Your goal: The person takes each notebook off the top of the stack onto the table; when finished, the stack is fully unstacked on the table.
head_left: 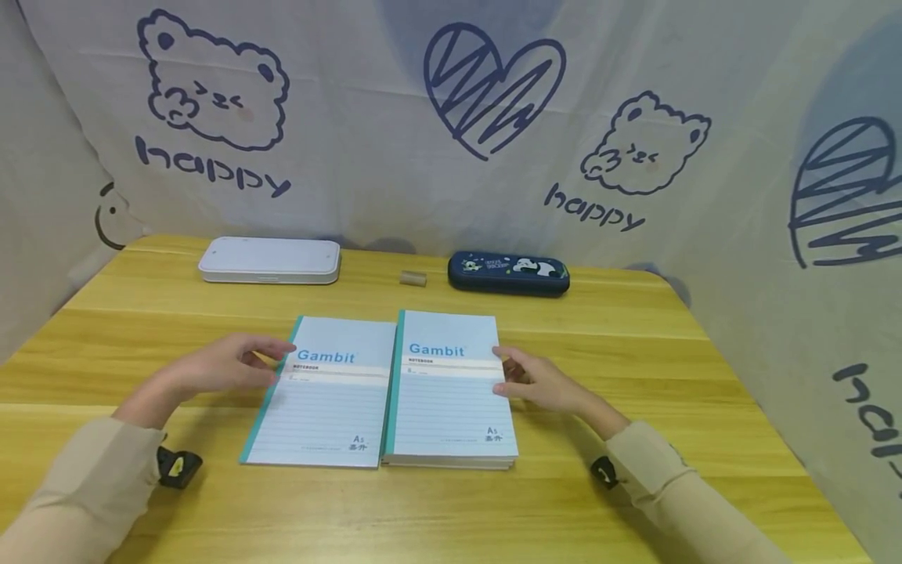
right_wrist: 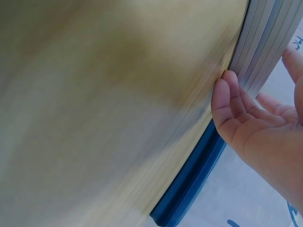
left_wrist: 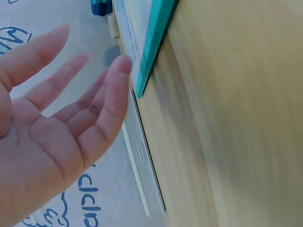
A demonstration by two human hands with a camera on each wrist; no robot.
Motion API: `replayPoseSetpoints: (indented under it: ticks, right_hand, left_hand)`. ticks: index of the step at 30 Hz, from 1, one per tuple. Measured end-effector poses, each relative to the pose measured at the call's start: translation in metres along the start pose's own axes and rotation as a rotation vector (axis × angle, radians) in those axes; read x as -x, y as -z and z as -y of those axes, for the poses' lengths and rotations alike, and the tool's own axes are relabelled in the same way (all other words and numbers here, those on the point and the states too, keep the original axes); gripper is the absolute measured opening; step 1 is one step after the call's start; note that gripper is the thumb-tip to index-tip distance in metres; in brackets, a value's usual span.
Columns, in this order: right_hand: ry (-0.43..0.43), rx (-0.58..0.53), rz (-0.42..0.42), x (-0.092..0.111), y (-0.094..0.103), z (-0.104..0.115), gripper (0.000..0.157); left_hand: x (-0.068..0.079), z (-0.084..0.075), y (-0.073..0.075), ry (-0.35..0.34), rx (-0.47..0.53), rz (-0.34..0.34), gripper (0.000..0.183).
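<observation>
Two white A5 Gambit notebook piles with teal spines lie side by side on the table. The left notebook [head_left: 331,392] looks thin, while the right stack of notebooks [head_left: 451,392] shows several layers, also seen edge-on in the right wrist view. My left hand [head_left: 221,364] hovers by the left notebook's spine, fingers relaxed and holding nothing; in the left wrist view its fingertips are close to the teal spine [left_wrist: 154,45]. At the stack's right edge, my right hand [head_left: 539,382] rests its fingertips against the notebooks' page edges [right_wrist: 265,40], fingers loosely bent.
A white pencil case [head_left: 269,261] lies at the back left of the wooden table [head_left: 451,517]. Toward the back right is a dark blue panda pencil case [head_left: 507,274]. Between them sits a small brown block [head_left: 413,278]. A printed white cloth [head_left: 352,117] hangs behind.
</observation>
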State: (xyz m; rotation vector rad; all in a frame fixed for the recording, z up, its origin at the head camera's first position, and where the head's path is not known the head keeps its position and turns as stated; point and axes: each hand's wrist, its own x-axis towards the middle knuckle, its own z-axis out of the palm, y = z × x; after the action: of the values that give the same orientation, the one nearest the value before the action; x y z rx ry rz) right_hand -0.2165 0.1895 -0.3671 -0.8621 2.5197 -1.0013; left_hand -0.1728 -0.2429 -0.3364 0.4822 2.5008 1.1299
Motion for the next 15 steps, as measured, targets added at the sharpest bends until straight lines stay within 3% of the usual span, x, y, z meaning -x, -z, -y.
replayPoseSetpoints:
  ticks: [8, 15]
  right_hand:
    - [-0.005, 0.002, -0.003, 0.0, -0.001, -0.001, 0.06]
    - [-0.008, -0.006, 0.004, 0.001, -0.001, -0.001, 0.061]
  left_hand:
    - [-0.012, -0.014, -0.007, -0.044, 0.001, -0.034, 0.045]
    - [-0.025, -0.024, -0.018, -0.065, 0.041, -0.014, 0.043]
